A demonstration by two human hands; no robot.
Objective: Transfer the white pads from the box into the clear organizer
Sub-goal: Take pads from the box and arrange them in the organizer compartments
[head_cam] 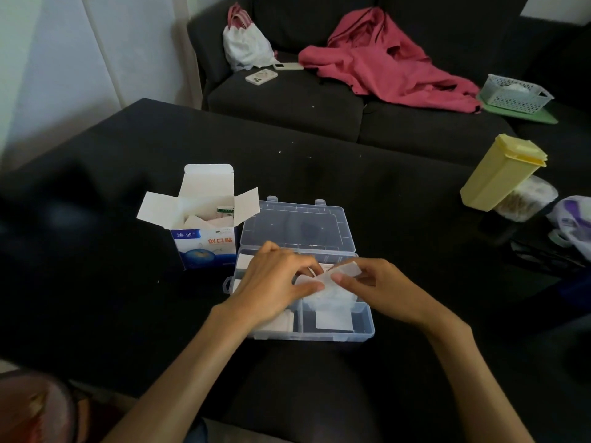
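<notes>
Head view. Left hand (275, 279) and right hand (367, 282) meet over the clear organizer (364, 330), each pinching one end of a white pad (343, 272) between thumb and curled fingers; the pad sits tilted just above the right-hand compartments. Two-handed hold is judged to serve straightening or separating the thin pad so that it drops flat into a cell. More pads already lie in the organizer: one flat square in the near right compartment (334, 319), a crumpled-looking pale one beneath the hands, others partly hidden under the left hand. Organizer lid (297, 225) is laid back open, hinged on the far side, which keeps all cells reachable. The box (204, 241) stands upright, just beside the organizer's far left corner, flaps spread wide, remaining pads visible inside; placement is judged to keep each reach short. Box front is blue and white with red characters reading 创口贴; smaller print is too blurred to read. Task judged partway done. Both rest on a dark cushion surface (383, 187).
</notes>
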